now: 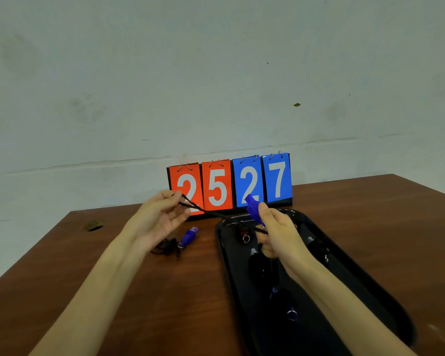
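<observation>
Blue whistle held up, its cord pulled straight between my hands.

My right hand (278, 232) curls tight round the small blue plastic whistle (252, 209) above the far end of the glossy black oblong tray (365, 278). Its thin black braided cord (211, 214) runs taut toward ten o'clock, where my left hand (159, 217) pinches it, probably to untangle it. At eight o'clock a second blue whistle (189, 235) lies on the brown wooden table (357, 214); the red-and-blue flip scoreboard (217, 187) stands at twelve.

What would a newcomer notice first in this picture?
Probably the red and blue scoreboard reading 25 and 27, standing at the back of the table. In front of it, the right hand holds a blue whistle above a black tray, while the left hand pinches its black cord.
</observation>
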`<state>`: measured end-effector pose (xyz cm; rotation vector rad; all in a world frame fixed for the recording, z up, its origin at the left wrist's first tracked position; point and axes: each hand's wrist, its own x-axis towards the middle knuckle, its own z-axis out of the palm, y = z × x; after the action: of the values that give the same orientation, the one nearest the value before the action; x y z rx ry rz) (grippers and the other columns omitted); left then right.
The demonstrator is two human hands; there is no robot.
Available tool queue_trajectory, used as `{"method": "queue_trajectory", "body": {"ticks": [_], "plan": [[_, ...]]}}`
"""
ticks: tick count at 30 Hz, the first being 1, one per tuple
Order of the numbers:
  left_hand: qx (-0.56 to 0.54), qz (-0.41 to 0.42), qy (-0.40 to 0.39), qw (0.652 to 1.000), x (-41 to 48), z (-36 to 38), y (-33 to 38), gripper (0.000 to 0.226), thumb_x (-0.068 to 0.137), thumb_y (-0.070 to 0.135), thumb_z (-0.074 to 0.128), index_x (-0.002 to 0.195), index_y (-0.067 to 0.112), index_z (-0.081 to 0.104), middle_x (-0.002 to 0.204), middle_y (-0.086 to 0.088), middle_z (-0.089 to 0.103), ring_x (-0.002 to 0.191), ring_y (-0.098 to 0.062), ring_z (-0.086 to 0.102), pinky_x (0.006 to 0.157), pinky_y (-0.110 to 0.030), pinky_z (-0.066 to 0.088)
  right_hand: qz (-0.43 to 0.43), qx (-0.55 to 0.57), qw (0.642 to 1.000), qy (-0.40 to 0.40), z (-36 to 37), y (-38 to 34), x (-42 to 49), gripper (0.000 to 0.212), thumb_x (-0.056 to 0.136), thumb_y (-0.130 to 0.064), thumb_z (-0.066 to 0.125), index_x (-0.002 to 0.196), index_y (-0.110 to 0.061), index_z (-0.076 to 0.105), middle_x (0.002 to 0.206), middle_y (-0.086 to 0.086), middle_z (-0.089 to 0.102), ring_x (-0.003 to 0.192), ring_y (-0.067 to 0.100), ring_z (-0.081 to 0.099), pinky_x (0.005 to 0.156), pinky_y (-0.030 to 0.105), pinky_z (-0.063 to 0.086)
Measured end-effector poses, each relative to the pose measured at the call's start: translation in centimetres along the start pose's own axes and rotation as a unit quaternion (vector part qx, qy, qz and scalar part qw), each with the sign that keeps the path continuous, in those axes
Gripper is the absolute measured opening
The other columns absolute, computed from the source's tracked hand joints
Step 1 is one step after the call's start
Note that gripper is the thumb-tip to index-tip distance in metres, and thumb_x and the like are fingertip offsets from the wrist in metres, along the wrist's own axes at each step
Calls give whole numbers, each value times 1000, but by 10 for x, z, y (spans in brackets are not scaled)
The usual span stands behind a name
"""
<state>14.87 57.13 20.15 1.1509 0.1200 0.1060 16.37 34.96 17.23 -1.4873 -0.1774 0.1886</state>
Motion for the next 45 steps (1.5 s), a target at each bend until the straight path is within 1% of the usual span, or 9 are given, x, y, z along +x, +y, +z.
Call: {"method": "queue_trajectory", "body": {"ticks": [5,10,13,15,18,20,26,36,45], "plan": [[-110,-44,-13,993,3,-2,-8,25,85,11,57,110,8,53,95,-3,71,54,-6,53,45,-16,44,-15,-29,999,-11,8,6,-2,31,97,-39,40,102,-11,52,52,-5,44,35,2,37,37,13,29],[275,86,134,948,2,-1,-13,36,90,4,56,121,15,40,87,-7,61,49,-9,44,36,-13,36,-123,-164,973,105,1,9,0,27,96,-40,37,105,-18,48,94,-5,70,96,-2,57,60,8,38],[304,66,128,942,5,-6,-15,26,97,8,44,118,21,40,91,-11,64,41,-7,44,32,-16,32,-150,-115,970,150,-2,12,2,24,95,-39,41,103,-18,48,107,-6,66,94,-4,56,61,12,45],[470,97,180,859,8,-14,-18,17,100,21,39,113,17,48,80,-4,63,45,-7,49,40,-19,37,-161,-59,973,157,-3,9,2,24,94,-40,43,100,-17,50,104,-7,67,79,-5,56,54,10,44],[744,86,237,618,10,-31,-26,25,97,35,42,106,18,57,89,1,62,79,-16,59,69,-31,46,-158,20,982,105,-3,5,3,20,93,-35,46,96,-17,55,96,-4,66,64,5,60,53,15,48],[795,68,194,570,12,-31,-31,24,94,36,48,108,21,60,108,-3,61,100,-19,56,86,-35,45,-136,36,989,51,-1,4,1,26,87,-39,50,100,-19,60,101,-3,64,88,9,63,70,20,51],[271,67,-109,954,-15,38,-39,24,92,29,49,101,15,67,98,-3,71,100,-20,65,91,-32,51,-104,41,993,-33,6,11,-4,38,80,-44,54,102,-17,70,87,-6,70,91,12,59,87,29,46],[164,34,-130,977,-24,52,-64,27,84,16,61,107,2,63,98,-16,70,99,-28,67,88,-37,54,-77,41,996,-27,11,16,-6,31,83,-40,57,94,-16,74,94,13,70,99,23,64,88,36,53],[155,-35,-180,971,-28,53,-59,20,87,20,59,103,7,56,61,-3,54,44,-9,41,43,-18,34,-80,109,991,4,8,14,-5,26,89,-30,52,105,-17,67,99,0,70,98,14,64,88,33,51]]}}
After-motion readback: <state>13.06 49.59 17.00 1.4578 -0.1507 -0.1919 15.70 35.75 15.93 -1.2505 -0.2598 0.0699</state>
